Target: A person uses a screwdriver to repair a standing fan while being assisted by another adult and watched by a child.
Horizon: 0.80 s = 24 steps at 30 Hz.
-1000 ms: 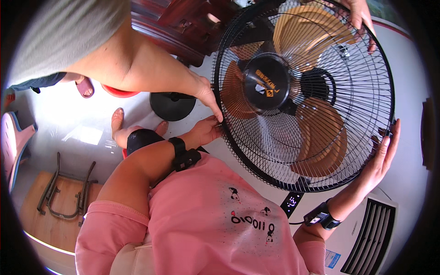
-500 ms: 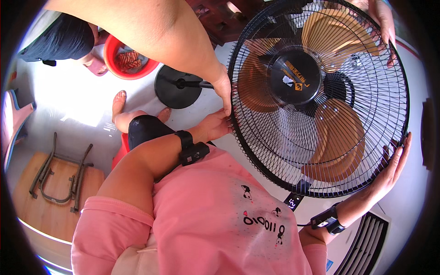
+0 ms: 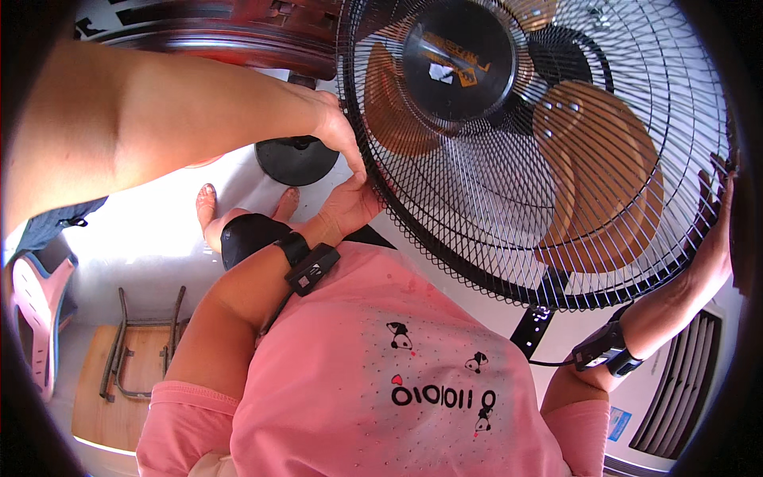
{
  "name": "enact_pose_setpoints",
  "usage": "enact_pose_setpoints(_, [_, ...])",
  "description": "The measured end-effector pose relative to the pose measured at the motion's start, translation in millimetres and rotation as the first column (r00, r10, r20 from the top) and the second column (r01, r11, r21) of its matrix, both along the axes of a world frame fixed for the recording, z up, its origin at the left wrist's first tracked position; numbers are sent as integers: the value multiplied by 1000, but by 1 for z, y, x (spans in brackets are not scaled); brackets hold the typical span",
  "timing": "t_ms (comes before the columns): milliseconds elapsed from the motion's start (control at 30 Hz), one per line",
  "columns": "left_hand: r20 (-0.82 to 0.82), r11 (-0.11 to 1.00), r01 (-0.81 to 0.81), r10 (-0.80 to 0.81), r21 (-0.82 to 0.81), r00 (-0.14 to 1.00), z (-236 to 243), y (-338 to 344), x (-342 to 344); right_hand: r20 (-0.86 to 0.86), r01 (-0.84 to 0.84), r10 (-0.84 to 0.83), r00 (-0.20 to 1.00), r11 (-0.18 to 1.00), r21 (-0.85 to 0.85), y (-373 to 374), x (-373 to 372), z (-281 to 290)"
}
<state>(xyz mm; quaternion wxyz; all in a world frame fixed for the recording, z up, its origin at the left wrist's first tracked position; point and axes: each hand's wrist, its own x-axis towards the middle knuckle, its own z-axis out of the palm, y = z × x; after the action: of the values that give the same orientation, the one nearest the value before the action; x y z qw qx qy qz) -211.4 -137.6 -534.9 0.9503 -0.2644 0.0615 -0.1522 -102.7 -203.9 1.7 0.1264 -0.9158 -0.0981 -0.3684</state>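
A large fan head (image 3: 457, 71), with a black wire guard and wood-coloured blades, fills the upper right. My left hand (image 3: 358, 203) grips the left of its rim from below, fingers partly hidden by the guard. My right hand (image 3: 711, 222) holds the right side of the rim, fingers along the wires. Both my wrists wear black devices. A co-worker's arm (image 3: 183, 111) reaches from the left, that hand (image 3: 338, 135) on the rim just above my left hand. Behind them, a round black base (image 3: 294, 167) lies on the floor.
Dark red wooden furniture (image 3: 214, 32) stands at the top. At the left are a pink-and-blue plastic chair (image 3: 40, 318) and a wooden board with metal legs (image 3: 103, 374). A white unit with a vent (image 3: 668, 381) is at lower right, the co-worker's dark clothing (image 3: 48, 222) at far left.
The fan has shifted up in the picture, with my right hand farther right and higher. The co-worker's upper-right hand has left view, and the red basin is now largely covered.
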Motion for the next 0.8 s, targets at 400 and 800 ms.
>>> enact_pose_setpoints(400, [138, 993, -94, 84, 69, 987, 7, -1, -5, -10, -62, 61, 998, 978, -200, -25, -29, -25])
enact_pose_setpoints(800, [303, 949, -315, 300, 2, 905, 7, -24, 11, 61, -172, 231, 971, 853, -492, 8, -55, -27])
